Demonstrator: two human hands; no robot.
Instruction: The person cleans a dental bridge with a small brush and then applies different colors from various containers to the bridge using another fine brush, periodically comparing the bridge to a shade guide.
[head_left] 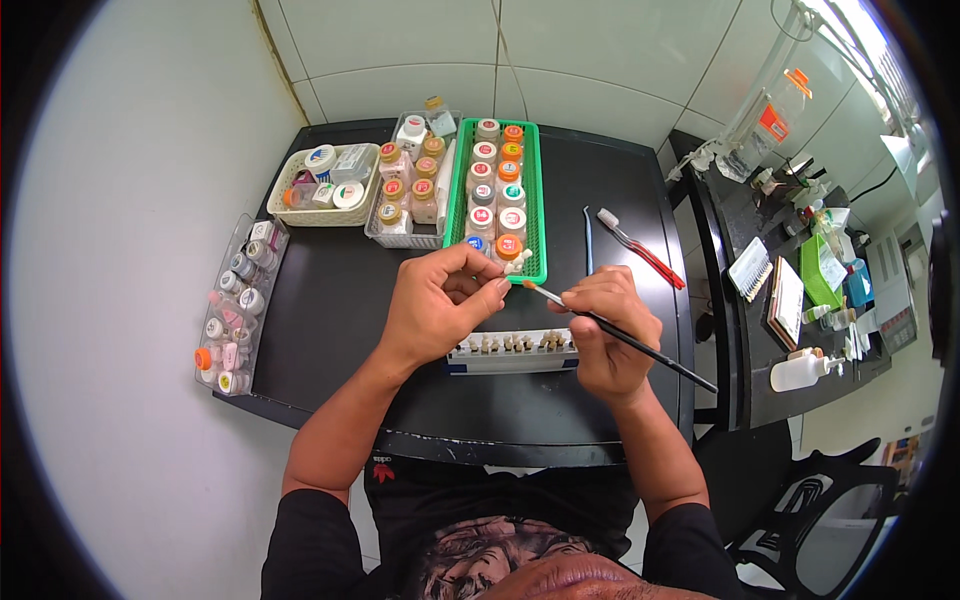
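Bright light glares white at upper right. Fisheye distortion bows the tabletop [320,320]; the corners fall black.

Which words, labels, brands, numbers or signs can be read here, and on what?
Wording is not copied out here.
Jars in the green basket: coloured cap labels with characters, mostly too small.
Black garment: lettering beside a red emblem.
Clear bottle, right: orange label, too blurred to read.
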